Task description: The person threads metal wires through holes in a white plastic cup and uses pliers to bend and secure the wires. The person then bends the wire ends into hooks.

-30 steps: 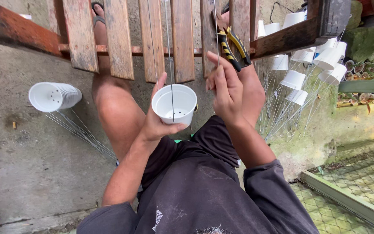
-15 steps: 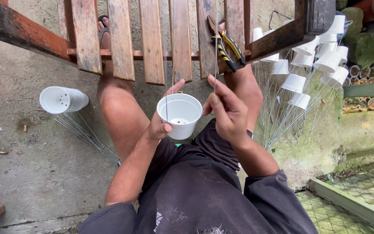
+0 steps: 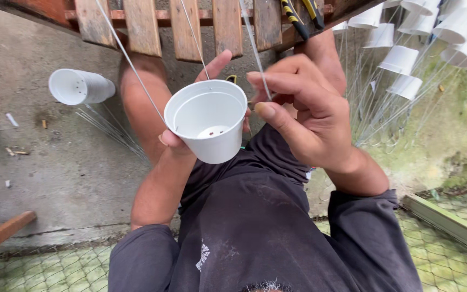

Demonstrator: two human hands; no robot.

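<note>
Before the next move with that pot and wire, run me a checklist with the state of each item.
1. White pot gripped by left hand: ok, fingers wrap it from behind.
2. Wire pinched by right hand: ok, held between thumb and fingers.
3. Wires seated in the pot's rim holes: cannot tell, too fine to see.
4. Pot empty: ok, only bottom holes show.
5. Pliers within reach: ok, lying on the wooden slats above.

Pot [image 3: 209, 121] between hands, below slats [image 3: 190, 24].
</note>
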